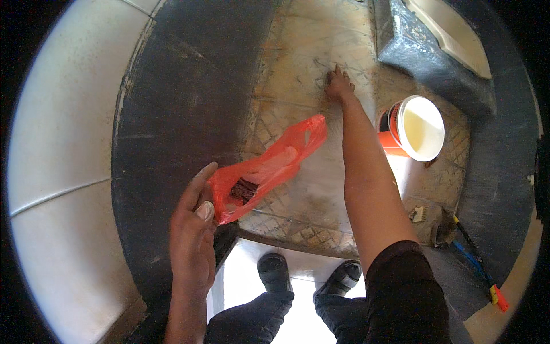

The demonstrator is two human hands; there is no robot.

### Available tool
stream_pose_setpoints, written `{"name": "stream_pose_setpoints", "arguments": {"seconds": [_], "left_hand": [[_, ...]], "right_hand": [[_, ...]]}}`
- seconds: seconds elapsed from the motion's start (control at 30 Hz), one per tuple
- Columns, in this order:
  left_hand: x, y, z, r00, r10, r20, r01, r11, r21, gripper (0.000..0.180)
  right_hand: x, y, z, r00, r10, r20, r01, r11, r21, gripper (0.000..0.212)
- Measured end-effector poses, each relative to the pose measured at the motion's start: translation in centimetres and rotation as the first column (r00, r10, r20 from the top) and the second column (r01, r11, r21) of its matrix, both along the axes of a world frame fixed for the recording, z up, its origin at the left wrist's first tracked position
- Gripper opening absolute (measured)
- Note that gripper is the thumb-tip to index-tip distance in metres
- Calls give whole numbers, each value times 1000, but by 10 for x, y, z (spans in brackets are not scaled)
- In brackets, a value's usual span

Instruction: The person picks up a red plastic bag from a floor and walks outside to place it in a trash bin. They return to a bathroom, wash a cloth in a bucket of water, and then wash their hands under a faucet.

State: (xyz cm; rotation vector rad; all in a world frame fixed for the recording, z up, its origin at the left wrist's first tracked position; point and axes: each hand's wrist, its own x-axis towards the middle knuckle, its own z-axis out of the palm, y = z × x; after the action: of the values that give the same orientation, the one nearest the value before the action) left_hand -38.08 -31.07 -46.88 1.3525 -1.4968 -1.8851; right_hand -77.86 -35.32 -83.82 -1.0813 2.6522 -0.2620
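My left hand [197,226] pinches the near edge of a thin red plastic bag [278,163] between thumb and fingers. The bag's mouth gapes toward me, and a dark brown chunk [244,190] shows inside it. Stretched far forward, my right hand [340,87] is over the tiled floor [298,74] with its fingers apart. Around its fingertips are dark marks or scraps, too small to name. I cannot make out whether the fingers touch the floor.
Right of my right forearm stands an orange and white bucket [424,129] with pale liquid or residue inside. A brush [419,214] and long-handled tools [475,255] lie nearer right. Dark wall bands run along both sides, and a grey ledge [424,54] juts out at far right.
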Motion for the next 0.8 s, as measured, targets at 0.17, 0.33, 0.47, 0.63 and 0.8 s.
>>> {"name": "stream_pose_setpoints", "arguments": {"seconds": [0.17,0.33,0.47,0.63,0.8], "left_hand": [[0,-4,0,1000,-1,-32,2,999,47,73],[23,13,-28,968,124,-220,-121,992,29,68],[36,30,-37,956,16,-291,-47,994,-101,65],[21,49,-4,958,-91,-271,30,974,-223,80],[-5,65,58,963,-18,-269,-37,980,-198,99]], "right_hand": [[3,25,-23,998,61,29,-62,997,39,41],[69,75,4,946,-214,244,317,769,-556,26],[109,116,144,876,-135,463,436,630,-642,19],[195,154,296,756,33,654,546,520,-657,18],[293,182,360,783,128,609,359,706,-610,28]]}}
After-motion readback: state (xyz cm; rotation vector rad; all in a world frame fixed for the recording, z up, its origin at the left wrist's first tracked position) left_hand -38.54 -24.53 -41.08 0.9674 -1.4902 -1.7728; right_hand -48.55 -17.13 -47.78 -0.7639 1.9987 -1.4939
